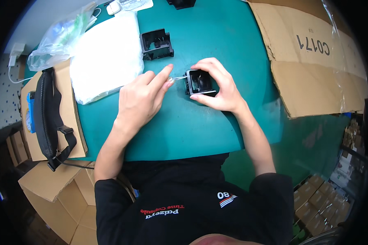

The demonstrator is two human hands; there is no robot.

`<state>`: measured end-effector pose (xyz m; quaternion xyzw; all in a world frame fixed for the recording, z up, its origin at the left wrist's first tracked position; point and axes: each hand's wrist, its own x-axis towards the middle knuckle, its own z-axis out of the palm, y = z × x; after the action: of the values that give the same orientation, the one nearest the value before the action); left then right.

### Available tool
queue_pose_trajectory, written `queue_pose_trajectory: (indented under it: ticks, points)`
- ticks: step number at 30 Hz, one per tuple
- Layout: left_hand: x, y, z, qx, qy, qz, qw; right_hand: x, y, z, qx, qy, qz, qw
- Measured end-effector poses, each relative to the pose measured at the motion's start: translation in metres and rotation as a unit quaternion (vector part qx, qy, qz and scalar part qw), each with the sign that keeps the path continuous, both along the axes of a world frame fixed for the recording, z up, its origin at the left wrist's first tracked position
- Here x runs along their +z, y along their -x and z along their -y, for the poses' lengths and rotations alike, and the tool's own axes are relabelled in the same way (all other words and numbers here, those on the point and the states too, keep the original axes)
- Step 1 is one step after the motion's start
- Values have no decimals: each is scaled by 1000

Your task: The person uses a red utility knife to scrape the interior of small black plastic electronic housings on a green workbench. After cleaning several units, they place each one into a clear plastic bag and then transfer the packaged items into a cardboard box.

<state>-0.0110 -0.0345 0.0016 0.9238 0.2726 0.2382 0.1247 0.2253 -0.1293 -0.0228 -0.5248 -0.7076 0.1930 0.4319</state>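
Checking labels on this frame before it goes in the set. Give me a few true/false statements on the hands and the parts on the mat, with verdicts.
1. The right hand grips a small black plastic housing on the green mat. True.
2. The left hand lies flat on the mat, holding nothing. False: it pinches a small pale strip between thumb and forefinger, its tip at the housing's edge.
3. A second black plastic housing sits apart on the mat, untouched. True.
4. The white plastic bag lies to the right of the hands. False: it lies on the left side.
5. A flattened cardboard box lies on the mat's right side. True.
6. The black strap bag rests on the green mat. False: it lies on a cardboard box at the left.
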Motion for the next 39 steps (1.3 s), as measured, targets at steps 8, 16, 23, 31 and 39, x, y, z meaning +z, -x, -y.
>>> queue_pose_trajectory:
  ticks: [8,16,23,31,39]
  points:
    - [5,2,15,-34,23,-15,999,-5,12,-1,-37,-12,-1,999]
    - [14,4,19,-31,46,-66,996,-9,11,-1,-39,-33,11,999]
    - [18,3,24,-13,52,-84,995,-11,11,-2,-44,-32,14,998]
    - [21,1,25,-7,78,-88,993,-10,11,-2,-43,-17,-3,999]
    - [25,-1,22,-18,82,-107,991,-10,10,-4,-40,-18,3,999]
